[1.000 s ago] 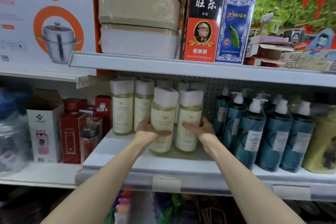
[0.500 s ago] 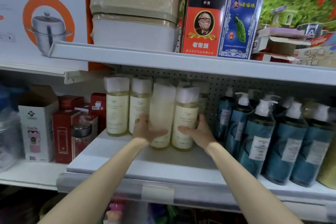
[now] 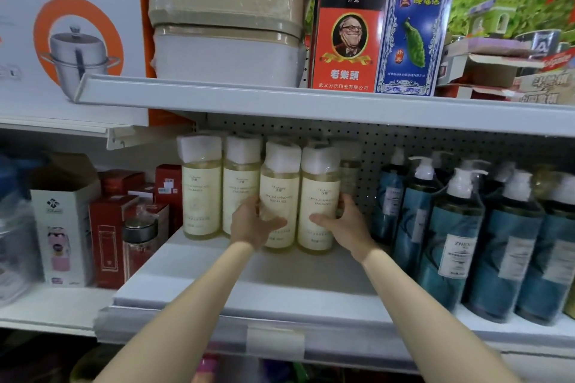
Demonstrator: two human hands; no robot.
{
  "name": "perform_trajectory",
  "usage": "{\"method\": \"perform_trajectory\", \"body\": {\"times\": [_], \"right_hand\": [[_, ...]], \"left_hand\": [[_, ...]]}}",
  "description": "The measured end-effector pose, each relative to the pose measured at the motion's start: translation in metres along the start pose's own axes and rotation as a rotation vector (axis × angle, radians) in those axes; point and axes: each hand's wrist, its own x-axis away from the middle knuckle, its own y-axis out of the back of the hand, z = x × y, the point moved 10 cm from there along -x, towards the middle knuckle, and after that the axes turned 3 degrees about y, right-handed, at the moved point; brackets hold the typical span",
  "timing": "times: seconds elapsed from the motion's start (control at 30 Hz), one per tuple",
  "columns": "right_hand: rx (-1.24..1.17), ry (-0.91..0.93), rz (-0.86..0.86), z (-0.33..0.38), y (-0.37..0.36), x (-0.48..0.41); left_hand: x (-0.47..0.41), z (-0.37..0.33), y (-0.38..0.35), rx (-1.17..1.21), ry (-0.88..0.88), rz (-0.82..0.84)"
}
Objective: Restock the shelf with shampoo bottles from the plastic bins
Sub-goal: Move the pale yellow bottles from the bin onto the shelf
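Several pale yellow shampoo bottles with white wrapped caps stand in a row on the white shelf (image 3: 280,283). My left hand (image 3: 252,224) grips the lower part of one bottle (image 3: 278,193), thumb across its front. My right hand (image 3: 343,225) grips the bottle beside it (image 3: 319,196) from the right side. Both bottles stand upright on the shelf, touching each other. Two more of the same bottles (image 3: 202,190) stand to their left, and another shows behind at the right.
Blue-green pump bottles (image 3: 457,236) crowd the shelf's right part. Red boxes (image 3: 109,233), a white box and a flask (image 3: 140,246) sit on the lower left shelf. The upper shelf (image 3: 311,102) carries stacked beige containers and card boxes. A pegboard backs the shelf.
Both hands have pushed the two front bottles further back on the shelf, level with the row on the left. The camera has come closer and tilted a little.
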Motion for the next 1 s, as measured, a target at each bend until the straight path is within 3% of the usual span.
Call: {"method": "perform_trajectory", "body": {"times": [1.0], "right_hand": [[-0.011,-0.053,-0.070,-0.015,-0.009,-0.020]], "left_hand": [[-0.015,0.007,-0.009,-0.067,0.030,-0.062]]}}
